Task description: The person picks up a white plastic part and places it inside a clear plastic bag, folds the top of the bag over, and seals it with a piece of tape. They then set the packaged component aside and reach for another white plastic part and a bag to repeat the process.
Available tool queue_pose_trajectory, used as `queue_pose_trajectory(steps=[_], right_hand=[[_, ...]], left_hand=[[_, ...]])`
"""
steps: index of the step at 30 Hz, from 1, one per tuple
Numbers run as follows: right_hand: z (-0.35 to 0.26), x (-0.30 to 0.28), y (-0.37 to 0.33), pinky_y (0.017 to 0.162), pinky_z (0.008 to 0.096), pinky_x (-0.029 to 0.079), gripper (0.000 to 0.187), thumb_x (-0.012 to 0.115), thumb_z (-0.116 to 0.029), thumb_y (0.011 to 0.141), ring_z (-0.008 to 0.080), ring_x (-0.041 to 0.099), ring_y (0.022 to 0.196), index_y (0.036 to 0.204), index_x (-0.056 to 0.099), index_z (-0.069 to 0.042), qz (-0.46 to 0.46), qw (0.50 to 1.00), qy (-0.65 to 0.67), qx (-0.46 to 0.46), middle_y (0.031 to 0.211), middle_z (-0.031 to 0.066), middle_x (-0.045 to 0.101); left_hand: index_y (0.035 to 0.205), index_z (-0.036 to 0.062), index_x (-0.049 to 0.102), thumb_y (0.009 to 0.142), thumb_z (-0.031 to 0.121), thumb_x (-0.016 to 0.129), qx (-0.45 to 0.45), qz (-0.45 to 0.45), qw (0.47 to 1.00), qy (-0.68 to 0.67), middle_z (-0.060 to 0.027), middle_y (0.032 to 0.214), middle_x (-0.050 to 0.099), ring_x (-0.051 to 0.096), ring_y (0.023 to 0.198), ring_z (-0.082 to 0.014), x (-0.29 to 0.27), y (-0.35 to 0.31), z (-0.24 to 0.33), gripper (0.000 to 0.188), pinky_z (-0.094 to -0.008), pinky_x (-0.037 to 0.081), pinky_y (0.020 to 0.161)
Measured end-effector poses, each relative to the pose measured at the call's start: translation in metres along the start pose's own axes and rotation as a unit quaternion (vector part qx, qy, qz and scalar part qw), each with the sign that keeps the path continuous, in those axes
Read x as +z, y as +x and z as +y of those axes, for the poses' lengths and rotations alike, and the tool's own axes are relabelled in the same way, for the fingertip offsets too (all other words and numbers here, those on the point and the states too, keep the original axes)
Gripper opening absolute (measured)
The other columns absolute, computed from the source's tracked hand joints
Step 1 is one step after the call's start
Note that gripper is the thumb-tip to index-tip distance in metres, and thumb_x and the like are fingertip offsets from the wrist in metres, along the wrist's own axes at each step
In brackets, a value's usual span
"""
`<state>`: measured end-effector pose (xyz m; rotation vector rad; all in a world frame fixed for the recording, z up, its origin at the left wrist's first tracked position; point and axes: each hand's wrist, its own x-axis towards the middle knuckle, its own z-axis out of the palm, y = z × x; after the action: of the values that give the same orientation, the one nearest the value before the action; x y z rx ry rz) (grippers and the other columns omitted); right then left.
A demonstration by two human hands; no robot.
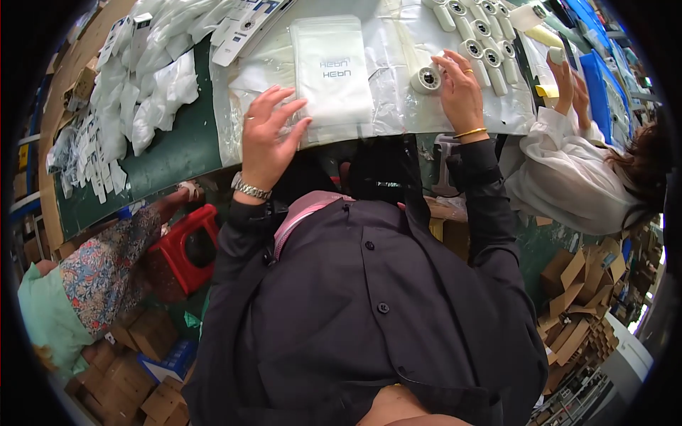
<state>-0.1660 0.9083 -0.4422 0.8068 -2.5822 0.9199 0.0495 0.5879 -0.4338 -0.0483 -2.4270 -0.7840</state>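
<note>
Bags (332, 71) (stacked) under left hand (266, 138); right hand (460, 89) grips part (426, 79).

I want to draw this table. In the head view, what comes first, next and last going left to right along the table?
Heap of small white packets → left hand → stack of clear plastic bags → white roller part → right hand → another person's hands by the blue tray.

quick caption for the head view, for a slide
Left hand rests on a stack of clear plastic bags while the right hand grips a white roller part on a green table.
</note>
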Motion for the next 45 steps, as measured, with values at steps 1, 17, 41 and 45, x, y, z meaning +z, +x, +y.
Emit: queue_pose_trajectory(steps=[1,17,41,45], right_hand=[[-0.007,0.002,-0.004,0.096,0.043,0.056,0.027,0.071,-0.013,0.098,0.0339,0.069,0.115,0.124,0.073,-0.008,0.011,0.999,0.04,-0.002,0.13,0.0125,0.071],[-0.043,0.023,-0.024,0.084,0.0434,0.056,0.047,0.082,-0.046,0.091,0.0322,0.073,0.091,0.124,0.073,-0.013,0.064,0.984,-0.164,-0.006,0.099,0.0117,0.076],[-0.117,0.019,-0.1,0.077,0.0253,0.056,0.063,0.081,-0.001,0.094,0.0135,0.071,0.099,0.147,0.047,0.002,-0.1,0.938,0.325,0.066,0.131,0.0133,0.064],[-0.113,0.021,-0.102,0.08,0.0274,0.057,0.057,0.081,-0.001,0.094,0.0155,0.071,0.1,0.14,0.047,0.003,-0.087,0.925,0.362,0.07,0.129,0.0139,0.064]], left_hand=[[0.117,0.0139,0.078,0.089,0.02,0.083,0.006,-0.021,1.0,0.012,-0.0067,0.132,0.07,0.059,0.134,-0.0315,0.003,0.0,0.006,0.029,-0.0438,0.043,0.11],[0.113,0.0205,0.08,0.09,0.03,0.082,0.036,-0.096,0.993,0.05,0.0021,0.134,0.07,0.05,0.146,-0.0244,0.025,-0.005,0.017,0.025,-0.0496,0.024,0.118],[0.099,0.0183,0.076,0.091,0.022,0.079,0.044,-0.053,0.997,0.04,0.0063,0.122,0.075,0.063,0.124,-0.0164,0.037,0.001,0.013,0.009,-0.0479,0.028,0.111],[0.099,0.0177,0.076,0.092,0.02,0.078,0.038,-0.08,0.996,0.009,0.0063,0.124,0.074,0.064,0.121,-0.0168,0.033,0.002,0.017,0.008,-0.0458,0.027,0.11]])
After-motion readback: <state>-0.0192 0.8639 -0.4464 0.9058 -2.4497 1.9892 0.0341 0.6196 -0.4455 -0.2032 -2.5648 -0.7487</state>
